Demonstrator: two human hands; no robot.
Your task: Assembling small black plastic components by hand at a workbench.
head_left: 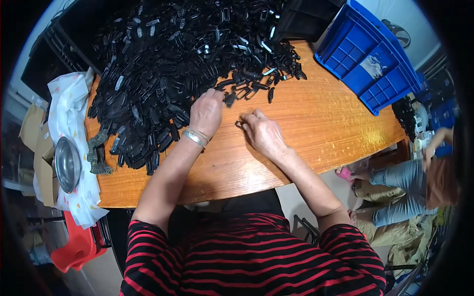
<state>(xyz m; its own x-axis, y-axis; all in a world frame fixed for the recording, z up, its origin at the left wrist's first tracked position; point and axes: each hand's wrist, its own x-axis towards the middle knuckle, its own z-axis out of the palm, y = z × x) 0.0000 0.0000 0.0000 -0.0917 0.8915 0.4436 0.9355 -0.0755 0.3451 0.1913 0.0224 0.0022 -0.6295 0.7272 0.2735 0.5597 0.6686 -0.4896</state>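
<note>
Mostly black plastic clips (168, 64), glossy, heaped, small.

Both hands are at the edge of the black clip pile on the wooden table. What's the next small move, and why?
Probably bring the left hand toward the right hand. The left fingers pinch a small black plastic clip at the edge of the big heap of black plastic clips, while the right hand's fingertips press a tiny dark piece onto the bare wooden tabletop. The two parts lie close but apart.

Label: a whitish, worn rectangular sticker (374, 66) sat on the blue crate's (390, 93) ribbed underside, at the desk's (306, 123) far right corner.
</note>
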